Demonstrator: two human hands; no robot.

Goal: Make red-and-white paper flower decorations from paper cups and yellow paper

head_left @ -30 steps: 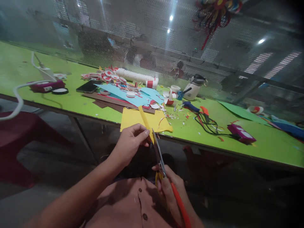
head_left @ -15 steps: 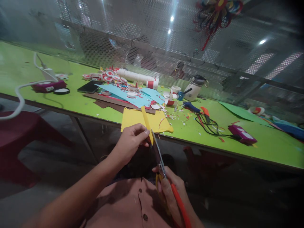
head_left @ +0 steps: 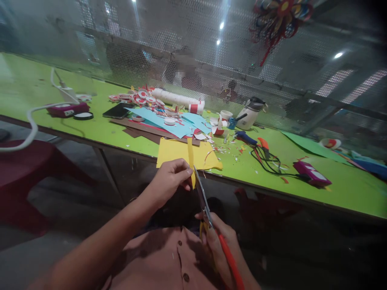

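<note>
A narrow yellow paper strip [head_left: 190, 151] is pinched between the thumb and fingers of my left hand [head_left: 173, 177], in front of the table edge. My right hand [head_left: 222, 239] is closed around the orange-and-yellow handles of a pair of scissors [head_left: 203, 197]. The blades point up and away from me, and their tips lie right beside the strip near my left fingertips. Whether they touch the paper I cannot tell. Behind my hands, a larger yellow paper sheet [head_left: 172, 153] lies at the near edge of the table.
The green table [head_left: 347, 189] bears blue paper sheets [head_left: 151, 119], red-and-white paper rings [head_left: 143, 96], a phone [head_left: 116, 110], a blue glue gun [head_left: 246, 138] and a jug [head_left: 249, 114]. Paper scraps lie about. A purple power socket [head_left: 313, 173] sits at right, a dark red stool [head_left: 39, 173] at left.
The yellow strip stands more upright, its upper end swung right and its lower end hanging further down. The scissors stay close beside it. The whole view has shifted slightly.
</note>
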